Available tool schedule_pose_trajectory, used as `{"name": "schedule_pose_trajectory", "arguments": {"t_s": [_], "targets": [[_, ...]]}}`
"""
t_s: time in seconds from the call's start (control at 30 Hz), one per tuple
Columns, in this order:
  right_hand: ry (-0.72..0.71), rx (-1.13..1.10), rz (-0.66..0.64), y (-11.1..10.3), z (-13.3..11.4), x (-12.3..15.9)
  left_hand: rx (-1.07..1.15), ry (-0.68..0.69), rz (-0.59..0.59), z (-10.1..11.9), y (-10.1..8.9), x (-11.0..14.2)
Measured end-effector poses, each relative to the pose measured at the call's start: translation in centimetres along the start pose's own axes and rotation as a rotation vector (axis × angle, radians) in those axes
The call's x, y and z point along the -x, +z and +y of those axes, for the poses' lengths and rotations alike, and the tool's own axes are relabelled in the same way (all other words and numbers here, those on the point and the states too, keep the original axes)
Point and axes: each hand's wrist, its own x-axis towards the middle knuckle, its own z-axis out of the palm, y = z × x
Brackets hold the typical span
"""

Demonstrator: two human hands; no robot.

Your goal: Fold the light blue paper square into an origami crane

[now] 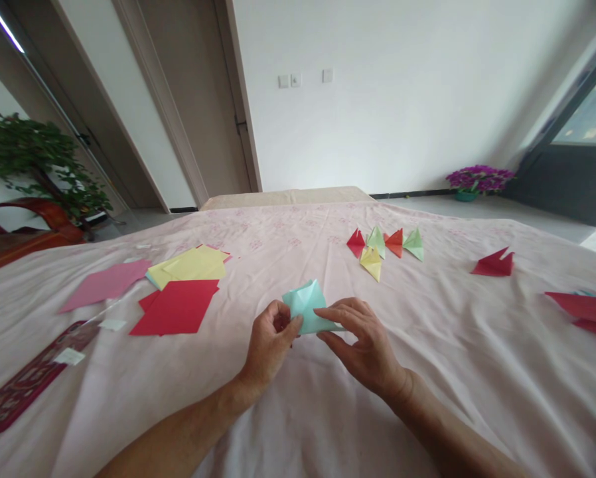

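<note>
A light blue folded paper (306,304) sits between both hands just above a pink cloth (427,372) on the table. My left hand (269,345) pinches its left edge with thumb and fingers. My right hand (365,345) holds its lower right edge, fingers laid along the fold. The paper is partly folded into a puffed shape.
Flat sheets lie at left: red (178,307), yellow (193,264), pink (107,282). Several small folded pieces (385,245) in red, green and yellow stand beyond the hands. A red folded piece (494,264) and more red paper (584,312) lie at right. A dark red strip (29,375) lies far left.
</note>
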Motion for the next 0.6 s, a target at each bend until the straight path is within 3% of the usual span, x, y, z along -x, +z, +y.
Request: {"name": "schedule_pose_trajectory", "arguments": {"t_s": [0.37, 0.6], "targets": [[0.077, -0.268, 0.045, 0.6, 0.9, 0.3, 0.064, -0.064, -0.056, 0.1, 0.1, 0.3], [0.009, -0.162, 0.007, 0.4, 1.4, 0.3, 0.056, -0.04, -0.127, -0.4, 0.0, 0.5]]}}
